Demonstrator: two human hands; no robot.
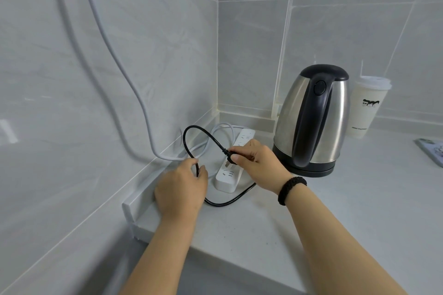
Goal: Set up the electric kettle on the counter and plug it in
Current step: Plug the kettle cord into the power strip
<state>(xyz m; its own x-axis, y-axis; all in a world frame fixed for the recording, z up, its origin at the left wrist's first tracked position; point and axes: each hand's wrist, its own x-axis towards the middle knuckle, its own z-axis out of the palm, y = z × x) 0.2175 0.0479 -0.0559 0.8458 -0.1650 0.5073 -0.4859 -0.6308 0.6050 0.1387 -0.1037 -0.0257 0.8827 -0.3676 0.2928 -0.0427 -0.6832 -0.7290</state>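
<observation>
The right hand (pixel 257 163) is curled around the black plug (pixel 229 155) of the kettle's black cord (pixel 191 141), which is pinched between thumb and fingers. The plug is held just above the white power strip (pixel 233 170), its prongs pointed down toward a socket near the strip's middle; whether the prongs are touching the socket cannot be told. A dark braided band (pixel 291 189) is worn on the right wrist. The left hand (pixel 182 187) is closed loosely on the same cord further along, where the cord is bent into a loop rising over the back of the desk (pixel 311 223). From the left hand the cord is run down across the desk and passes under the right wrist toward the kettle.

The stainless steel electric kettle (pixel 311 117), with a black lid and handle, is seated upright on its black base (pixel 314 171) just right of the power strip, near the tiled corner. The strip's white cable (pixel 115 55) is coiled behind it and led up the left wall.

A white lidded cup (pixel 366 108) is stood just behind and right of the kettle. A small black graphic and a line of small print are carried on it, too small to be read. The corner of a flat patterned object (pixel 432 152) is seen at the right edge.
</observation>
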